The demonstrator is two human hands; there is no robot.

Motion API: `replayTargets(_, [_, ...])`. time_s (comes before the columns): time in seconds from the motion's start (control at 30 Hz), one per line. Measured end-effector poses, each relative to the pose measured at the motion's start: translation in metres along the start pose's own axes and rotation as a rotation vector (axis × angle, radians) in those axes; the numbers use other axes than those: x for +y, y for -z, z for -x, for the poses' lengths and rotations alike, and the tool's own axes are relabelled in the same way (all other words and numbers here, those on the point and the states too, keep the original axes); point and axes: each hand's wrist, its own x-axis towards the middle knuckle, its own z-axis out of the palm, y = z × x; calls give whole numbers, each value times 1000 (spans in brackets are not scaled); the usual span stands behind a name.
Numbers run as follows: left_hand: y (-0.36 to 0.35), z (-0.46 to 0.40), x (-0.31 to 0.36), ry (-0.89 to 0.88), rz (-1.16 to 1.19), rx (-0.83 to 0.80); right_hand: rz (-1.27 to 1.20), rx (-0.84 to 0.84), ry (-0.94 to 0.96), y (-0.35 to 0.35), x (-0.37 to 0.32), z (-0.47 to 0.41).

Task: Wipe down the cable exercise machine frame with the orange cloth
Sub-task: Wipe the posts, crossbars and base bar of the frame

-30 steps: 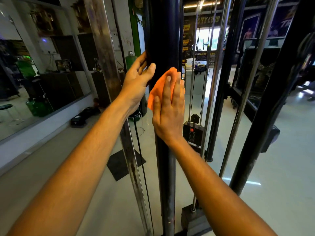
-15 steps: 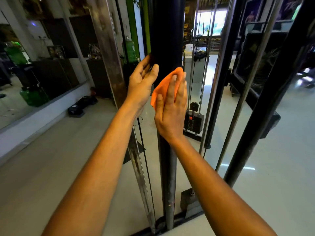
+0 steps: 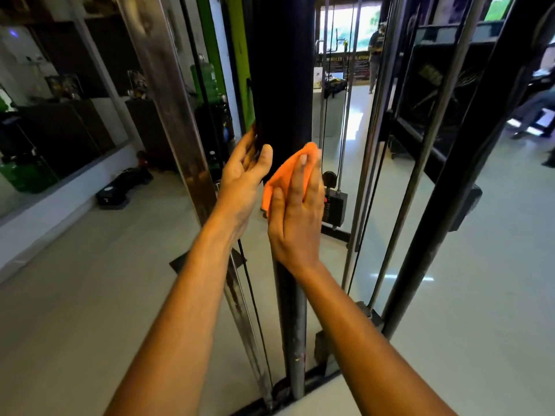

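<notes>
From the head camera, the right hand (image 3: 295,217) presses the orange cloth (image 3: 282,178) flat against the black upright post (image 3: 282,85) of the cable machine frame, fingers straight over the fabric. The left hand (image 3: 240,187) rests against the post's left side, fingers extended and gripping nothing. A chrome guide rod (image 3: 399,187) stands to the right, a weight stack (image 3: 335,205) behind.
</notes>
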Motion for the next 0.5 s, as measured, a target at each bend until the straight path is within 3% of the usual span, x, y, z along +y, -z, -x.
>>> replayTargets(0.3, [-13, 24, -27, 193, 27, 94, 16, -131, -11, -11, 65, 82])
replayTargets(0.5, [-21, 32, -29, 238, 34, 142, -87, -118, -57, -6, 47, 65])
